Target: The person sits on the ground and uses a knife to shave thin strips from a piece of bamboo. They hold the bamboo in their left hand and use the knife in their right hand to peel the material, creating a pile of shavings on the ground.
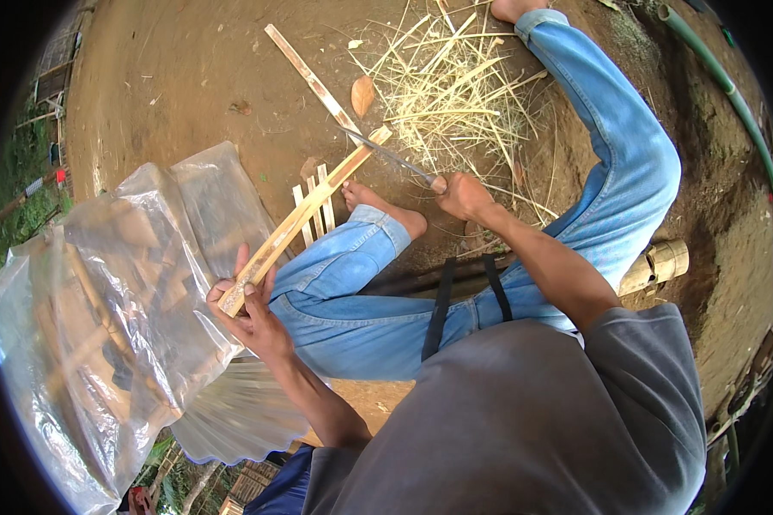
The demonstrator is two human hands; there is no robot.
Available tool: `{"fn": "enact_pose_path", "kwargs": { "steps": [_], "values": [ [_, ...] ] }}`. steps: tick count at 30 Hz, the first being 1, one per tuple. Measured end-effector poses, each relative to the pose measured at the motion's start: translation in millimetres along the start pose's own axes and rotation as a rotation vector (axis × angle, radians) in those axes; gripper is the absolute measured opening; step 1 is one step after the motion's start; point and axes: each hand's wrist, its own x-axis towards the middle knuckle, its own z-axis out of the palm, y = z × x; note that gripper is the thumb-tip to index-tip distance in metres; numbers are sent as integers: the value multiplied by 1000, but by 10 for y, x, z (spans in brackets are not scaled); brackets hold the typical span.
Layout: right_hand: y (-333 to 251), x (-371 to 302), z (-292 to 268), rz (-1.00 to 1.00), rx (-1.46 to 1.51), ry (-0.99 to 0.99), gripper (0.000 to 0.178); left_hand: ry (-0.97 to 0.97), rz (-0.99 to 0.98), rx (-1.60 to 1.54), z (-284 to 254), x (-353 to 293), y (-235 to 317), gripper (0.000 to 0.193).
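Left hand [247,309] wraps the near end of the bamboo slat [305,221], thumb on top; slat runs up-right across the left shin to the dirt. Plastic bag [120,318] of offcuts sits just left of that hand. Right hand [462,196] is closed on the knife [391,157] handle, blade tip biting the slat's far end. Risks: blade skips off the grain and swings toward the bare foot [378,204] just below; slat twists in a one-hand hold; split runs off-line. Shavings [455,94] lie beyond.
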Motion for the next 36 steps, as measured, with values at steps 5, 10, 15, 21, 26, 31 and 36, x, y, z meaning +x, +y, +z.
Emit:
{"fn": "enact_pose_path", "kwargs": {
  "steps": [5,10,15,21,26,31,36],
  "values": [
    [111,-24,108,-8,-31,3,28,8,-13,-24,14,40,47,17],
    [270,195,-5,218,-19,38,36,21,-10,-43,-13,53,15,20],
    [-480,-478,-296,-130,119,-159,25,15,0,4,-139,30,-46,22],
    [-356,-369,-62,-3,115,-196,26,39,54,41,-83,20,-24,21],
    [-330,-403,-169,-169,31,-110,24,57,30,60,-118,-42,-39,23],
    [273,100,-27,175,13,94,33,43,49,54,-122,29,-46,23],
    [-115,-155,-205,217,188,-90,26,66,53,61,-101,20,-18,20]
  ]
}}
